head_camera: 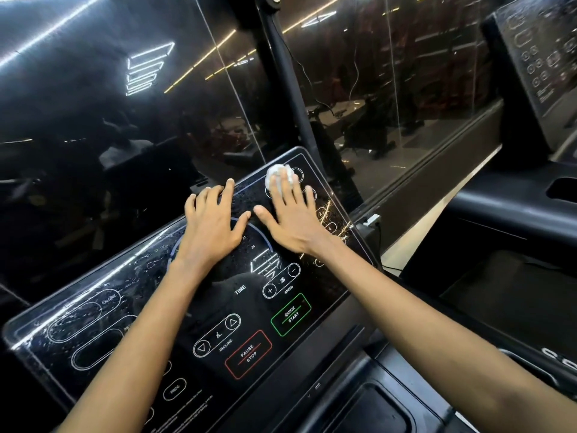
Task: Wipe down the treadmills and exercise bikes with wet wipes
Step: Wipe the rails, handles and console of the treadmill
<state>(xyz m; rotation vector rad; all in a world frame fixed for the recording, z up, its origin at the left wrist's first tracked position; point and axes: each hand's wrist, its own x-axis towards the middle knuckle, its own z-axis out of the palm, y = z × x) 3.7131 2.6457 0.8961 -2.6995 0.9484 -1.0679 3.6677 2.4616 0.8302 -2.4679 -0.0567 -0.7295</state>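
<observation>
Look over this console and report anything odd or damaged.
The console is speckled with droplets and streaks, thickest on its left half, likely moisture from wiping. The wipe is balled, not flat, under the right hand at the top right. No cracks show.

Single head-worn wide-angle view: looks forward and down, tilted, close over the treadmill console (218,307), toward the dark glass wall (109,104) beyond.

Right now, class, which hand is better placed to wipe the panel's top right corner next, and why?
Right. The right hand presses the wipe onto the panel beside that corner; the left hand lies flat mid-panel with no wipe.
</observation>
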